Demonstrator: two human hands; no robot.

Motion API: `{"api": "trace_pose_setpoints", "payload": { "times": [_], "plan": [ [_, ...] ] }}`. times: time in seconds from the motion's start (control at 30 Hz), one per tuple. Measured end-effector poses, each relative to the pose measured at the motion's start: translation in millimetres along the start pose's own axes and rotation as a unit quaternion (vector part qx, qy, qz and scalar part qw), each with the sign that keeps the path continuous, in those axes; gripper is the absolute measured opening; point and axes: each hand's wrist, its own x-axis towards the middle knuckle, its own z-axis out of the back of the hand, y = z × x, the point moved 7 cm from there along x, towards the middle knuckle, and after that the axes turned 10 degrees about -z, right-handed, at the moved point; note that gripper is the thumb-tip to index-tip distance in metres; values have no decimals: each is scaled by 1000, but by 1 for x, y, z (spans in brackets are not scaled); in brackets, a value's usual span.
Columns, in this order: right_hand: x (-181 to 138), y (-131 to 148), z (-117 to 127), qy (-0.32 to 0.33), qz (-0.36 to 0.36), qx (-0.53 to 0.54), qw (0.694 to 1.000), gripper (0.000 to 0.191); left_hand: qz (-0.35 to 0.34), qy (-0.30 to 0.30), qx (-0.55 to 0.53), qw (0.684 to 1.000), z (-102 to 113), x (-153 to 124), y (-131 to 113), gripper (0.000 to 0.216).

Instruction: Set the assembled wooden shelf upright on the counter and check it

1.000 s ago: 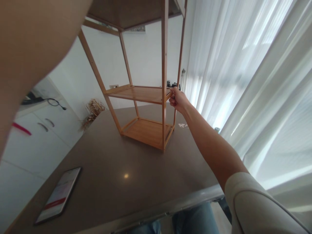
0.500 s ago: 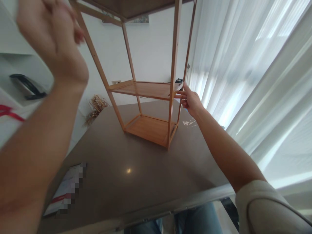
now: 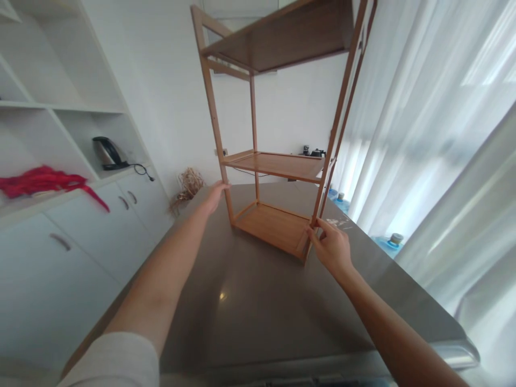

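A three-tier wooden shelf rack (image 3: 274, 227) stands upright on the grey-brown table (image 3: 242, 322). Its middle shelf (image 3: 278, 164) and top shelf (image 3: 290, 35) show between the slim posts. My left hand (image 3: 216, 196) is closed around the left front post, a little below the middle shelf. On the other side, my right hand (image 3: 332, 243) pinches the right front post with thumb and fingers, close to the bottom shelf. Part of the left hand's grip is hidden behind the post.
White cabinets on the left hold a kettle (image 3: 107, 153) with its cord and red cloth (image 3: 44, 181). Dried plant stalks (image 3: 189, 185) sit beyond the table's left edge. Large water bottles (image 3: 389, 244) stand along the right edge by white curtains (image 3: 415, 107).
My left hand has come down from the upper left onto the left post. The right hand has slid down from the middle shelf's level towards the bottom shelf. The view has shifted.
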Motion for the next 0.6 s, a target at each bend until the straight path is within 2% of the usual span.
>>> {"api": "trace_pose_setpoints", "payload": {
  "times": [0.1, 0.23, 0.4, 0.6],
  "plan": [
    [1, -2, -3, 7, 2, 2, 1000, 38, 27, 25, -33, 999, -6, -5, 11, 31],
    [4, -10, -1, 16, 4, 17, 1000, 39, 32, 6, -37, 999, 0, -16, 14, 26],
    [12, -18, 2, 37, 15, 39, 998, 41, 12, -31, 0, 999, 19, -44, -4, 22],
    [28, -24, 0, 56, 31, 69, 996, 38, -27, -100, 65, 992, 43, -102, -30, 25]
  ]
}}
